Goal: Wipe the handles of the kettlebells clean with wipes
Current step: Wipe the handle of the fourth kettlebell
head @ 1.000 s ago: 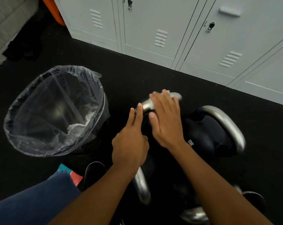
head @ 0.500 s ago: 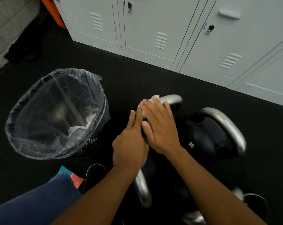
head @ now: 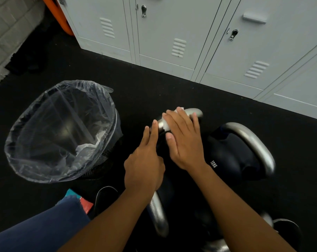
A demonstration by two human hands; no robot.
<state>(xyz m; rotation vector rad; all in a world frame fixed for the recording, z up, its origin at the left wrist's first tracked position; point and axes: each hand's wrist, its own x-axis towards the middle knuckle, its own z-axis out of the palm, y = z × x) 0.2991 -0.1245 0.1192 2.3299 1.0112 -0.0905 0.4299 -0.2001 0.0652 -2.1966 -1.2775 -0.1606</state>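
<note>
Fingers of the right hand lie flat, pressing a wipe onto the far kettlebell's handle on the floor. Left hand, two fingers extended, touches the handle's end, probably to steady it. Bin waits beside, likely for spent wipes.

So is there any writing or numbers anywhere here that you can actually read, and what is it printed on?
"12KG": white lettering on the side of the dark kettlebell to the right of the person's right hand.
The teal and red packet by the person's knee: any print is hidden or too blurred to read.
The grey lockers: no labels or numbers visible.
</note>
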